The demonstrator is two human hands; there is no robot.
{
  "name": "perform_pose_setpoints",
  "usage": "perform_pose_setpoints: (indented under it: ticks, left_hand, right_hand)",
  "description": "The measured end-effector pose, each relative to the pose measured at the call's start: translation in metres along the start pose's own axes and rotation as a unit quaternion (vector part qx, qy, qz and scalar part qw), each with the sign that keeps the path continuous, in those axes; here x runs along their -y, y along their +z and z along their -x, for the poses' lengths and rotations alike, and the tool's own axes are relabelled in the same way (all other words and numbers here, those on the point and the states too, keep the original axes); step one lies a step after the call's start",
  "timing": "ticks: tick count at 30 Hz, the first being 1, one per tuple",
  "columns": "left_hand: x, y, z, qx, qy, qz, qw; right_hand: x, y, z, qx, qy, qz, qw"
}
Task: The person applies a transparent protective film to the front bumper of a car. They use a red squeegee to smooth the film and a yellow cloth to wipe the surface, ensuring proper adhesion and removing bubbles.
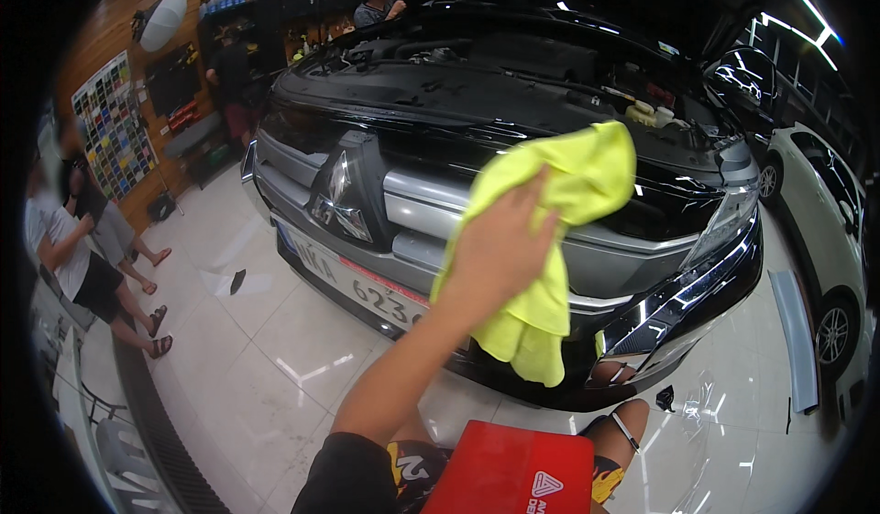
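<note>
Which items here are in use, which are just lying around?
In use:
- right hand
- yellow-green microfibre cloth
- black car's front grille

Lying about:
- red box
- colour swatch board
- white car
- shelf bottles

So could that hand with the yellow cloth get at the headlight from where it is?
Probably yes. The hand presses the yellow cloth on the grille, and the headlight lies further along the car's front, with nothing between them.
</note>
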State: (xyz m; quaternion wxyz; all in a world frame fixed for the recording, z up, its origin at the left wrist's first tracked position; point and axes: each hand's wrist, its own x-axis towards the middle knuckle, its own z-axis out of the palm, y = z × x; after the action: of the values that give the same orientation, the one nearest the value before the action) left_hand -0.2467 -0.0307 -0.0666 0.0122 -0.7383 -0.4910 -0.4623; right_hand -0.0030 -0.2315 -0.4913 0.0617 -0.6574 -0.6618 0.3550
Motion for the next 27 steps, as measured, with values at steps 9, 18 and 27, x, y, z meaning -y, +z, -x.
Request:
perform_pose_setpoints:
  ticks: [9,18,27]
  left_hand:
    - [0.079,-0.035,-0.019,-0.107,-0.140,-0.035,0.984]
    - [-0.009,0.034,-0.015,-0.015,-0.015,0.070,0.997]
    - [0.123,-0.036,-0.017,-0.184,-0.012,-0.210,0.960]
  right_hand:
    - [-0.006,0.001,0.009,-0.033,-0.027,-0.024,0.999]
    - [-0.012,0.004,0.000,0.015,0.022,0.019,0.999]
    - [0.035,-0.029,0.022,0.021,0.048,-0.033,0.998]
